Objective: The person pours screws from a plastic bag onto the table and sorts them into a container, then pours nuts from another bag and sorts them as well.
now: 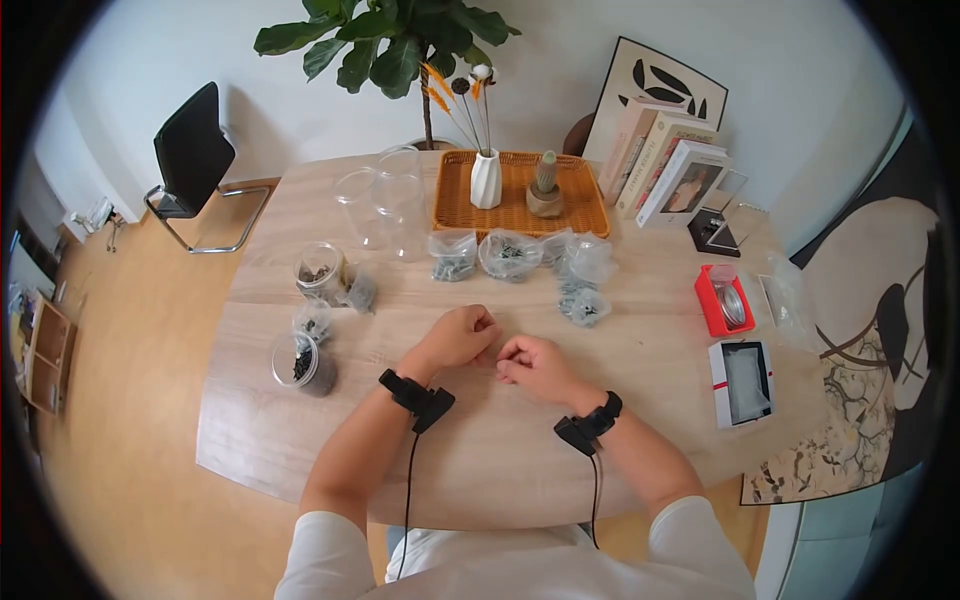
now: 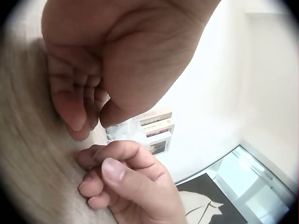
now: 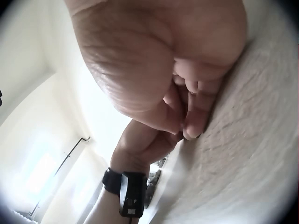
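Observation:
My left hand (image 1: 460, 338) rests low over the middle of the wooden table (image 1: 480, 470), its fingers loosely curled. Close beside it lies my right hand (image 1: 540, 368), also loosely curled, with the thumb near the index finger. The left wrist view shows both sets of fingers facing each other, and nothing shows between them. Beyond the hands stand clear plastic bags of small dark pieces: one bag (image 1: 455, 258), a second bag (image 1: 510, 258) and a stacked group (image 1: 585, 290). Left of them are two clear jars, a rear jar (image 1: 322, 278) and a front jar (image 1: 318, 378), holding dark bits.
Tall clear containers (image 1: 400, 210) stand at the back left, beside a wicker tray (image 1: 450, 220) with a white vase (image 1: 486, 180) and a potted cactus (image 1: 545, 195). Books (image 1: 655, 165) stand back right. A red box (image 1: 708, 310) and an open white box (image 1: 722, 400) lie right.

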{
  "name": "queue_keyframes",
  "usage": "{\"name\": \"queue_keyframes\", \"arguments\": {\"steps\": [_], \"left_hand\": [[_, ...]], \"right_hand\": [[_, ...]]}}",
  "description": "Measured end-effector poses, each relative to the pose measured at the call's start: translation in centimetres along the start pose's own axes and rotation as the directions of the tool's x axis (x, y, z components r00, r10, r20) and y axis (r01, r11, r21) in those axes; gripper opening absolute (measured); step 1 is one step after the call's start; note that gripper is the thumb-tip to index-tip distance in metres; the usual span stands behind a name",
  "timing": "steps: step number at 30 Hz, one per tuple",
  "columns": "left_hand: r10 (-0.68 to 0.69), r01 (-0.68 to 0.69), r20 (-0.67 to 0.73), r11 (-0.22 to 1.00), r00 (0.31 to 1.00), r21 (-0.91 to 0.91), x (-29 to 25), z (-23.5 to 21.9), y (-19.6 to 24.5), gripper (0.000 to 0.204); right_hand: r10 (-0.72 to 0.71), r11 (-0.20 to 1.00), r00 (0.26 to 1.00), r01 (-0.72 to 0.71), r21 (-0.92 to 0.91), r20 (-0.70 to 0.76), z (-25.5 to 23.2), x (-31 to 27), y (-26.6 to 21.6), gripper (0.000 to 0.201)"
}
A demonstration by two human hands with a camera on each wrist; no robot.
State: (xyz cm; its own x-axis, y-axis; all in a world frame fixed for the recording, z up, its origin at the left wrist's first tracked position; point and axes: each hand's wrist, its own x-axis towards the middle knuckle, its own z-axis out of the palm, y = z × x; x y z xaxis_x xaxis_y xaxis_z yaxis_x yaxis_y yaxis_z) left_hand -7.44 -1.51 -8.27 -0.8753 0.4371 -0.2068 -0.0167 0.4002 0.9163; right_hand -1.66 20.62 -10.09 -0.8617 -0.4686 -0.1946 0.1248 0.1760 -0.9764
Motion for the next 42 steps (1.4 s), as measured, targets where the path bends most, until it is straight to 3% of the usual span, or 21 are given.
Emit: {"name": "queue_keyframes", "arguments": {"steps": [1, 5, 7, 8, 9, 10, 13, 14, 16, 19, 29, 31, 32, 34, 36, 38, 39, 41, 42], "left_hand": [[-0.011, 0.011, 0.001, 1.0, 1.0, 0.0, 0.0, -0.1, 0.0, 0.026], [-0.045, 0.044, -0.005, 0.989, 0.999, -0.138, 0.4, -0.4, -0.1, 0.025], [-0.045, 0.045, 0.004, 0.975, 0.999, -0.218, 0.6, -0.4, -0.1, 0.026], [-0.061, 0.062, 0.012, 0.975, 0.998, -0.214, 0.4, -0.5, 0.3, 0.026], [-0.077, 0.08, 0.022, 0.974, 0.997, -0.211, 0.3, -0.5, 0.5, 0.026], [-0.086, 0.091, 0.032, 0.973, 0.996, -0.214, 0.3, -0.5, 0.5, 0.026], [-0.105, 0.107, 0.019, 0.974, 0.994, -0.198, 0.3, -0.5, 0.5, 0.025], [-0.103, 0.105, 0.016, 0.976, 0.995, -0.191, 0.2, -0.6, 0.6, 0.025], [-0.097, 0.098, 0.019, 0.977, 0.995, -0.187, 0.3, -0.6, 0.7, 0.025], [-0.087, 0.089, 0.017, 0.98, 0.996, -0.18, 0.2, -0.6, 0.8, 0.025], [-0.092, 0.097, 0.03, 0.964, 0.995, -0.246, 0.3, -0.5, 0.2, 0.024], [-0.089, 0.094, 0.029, 0.965, 0.996, -0.247, 0.3, -0.4, 0.3, 0.024], [-0.09, 0.091, 0.017, 0.964, 0.996, -0.249, 0.2, -0.4, 0.4, 0.024], [-0.092, 0.09, 0.004, 0.962, 0.996, -0.257, 0.1, -0.5, 0.5, 0.025], [-0.091, 0.09, 0.003, 0.975, 0.996, -0.205, 0.0, -0.5, 0.6, 0.025], [-0.083, 0.083, 0.006, 0.974, 0.997, -0.211, 0.0, -0.4, 0.4, 0.024], [-0.074, 0.071, -0.002, 0.975, 0.997, -0.212, 0.0, -0.3, 0.4, 0.023], [-0.075, 0.076, 0.014, 0.976, 0.997, -0.204, 0.1, -0.4, 0.5, 0.024], [-0.081, 0.084, 0.023, 0.977, 0.996, -0.195, 0.2, -0.4, 0.7, 0.025]], "right_hand": [[0.059, 0.997, 0.996, -0.055, 0.056, -0.063, 0.0, 0.0, -0.6, 0.011], [0.049, 0.996, 0.997, -0.044, 0.075, -0.066, 0.3, 0.5, -0.6, 0.019], [-0.028, 0.998, 0.98, 0.039, 0.05, -0.198, 0.9, 0.4, -0.3, 0.037], [-0.02, 0.998, 0.98, 0.031, 0.055, -0.196, 0.9, 1.1, 0.6, 0.037], [-0.22, 0.975, 0.907, 0.209, -0.07, -0.358, 1.0, 2.1, 1.8, 0.052], [-0.415, 0.91, 0.772, 0.35, -0.222, -0.481, 1.1, 2.7, 2.9, 0.067], [-0.352, 0.925, 0.745, 0.371, -0.087, -0.567, 0.0, 4.8, 2.7, 0.083], [-0.349, 0.926, 0.743, 0.367, -0.089, -0.571, -0.6, 5.6, 2.5, 0.083], [-0.226, 0.966, 0.847, 0.258, 0.0, -0.48, -2.0, 6.9, 2.1, 0.086], [-0.184, 0.974, 0.887, 0.222, 0.042, -0.423, -2.1, 8.2, 1.5, 0.086], [-0.071, 0.997, 0.962, 0.068, -0.019, -0.266, -2.0, 7.2, -1.4, 0.085], [-0.26, 0.958, 0.917, 0.207, -0.197, -0.302, -1.4, 5.8, -0.5, 0.073], [-0.261, 0.958, 0.916, 0.206, -0.202, -0.303, -1.5, 4.6, -1.2, 0.073], [-0.377, 0.888, 0.877, 0.252, -0.384, -0.297, -2.7, 1.0, -3.7, 0.046], [-0.496, 0.803, 0.758, 0.216, -0.555, -0.424, -5.6, -1.3, -4.4, 0.02], [-0.43, 0.848, 0.687, 0.084, -0.524, -0.586, -8.5, -2.8, -5.9, 0.013], [-0.427, 0.849, 0.683, 0.076, -0.523, -0.593, -9.8, -3.5, -6.3, 0.013], [-0.416, 0.729, 0.773, -0.031, -0.684, -0.479, -11.7, -4.2, -6.9, 0.015], [-0.424, 0.729, 0.766, -0.027, -0.684, -0.483, -11.8, -4.2, -6.8, 0.015]]}}
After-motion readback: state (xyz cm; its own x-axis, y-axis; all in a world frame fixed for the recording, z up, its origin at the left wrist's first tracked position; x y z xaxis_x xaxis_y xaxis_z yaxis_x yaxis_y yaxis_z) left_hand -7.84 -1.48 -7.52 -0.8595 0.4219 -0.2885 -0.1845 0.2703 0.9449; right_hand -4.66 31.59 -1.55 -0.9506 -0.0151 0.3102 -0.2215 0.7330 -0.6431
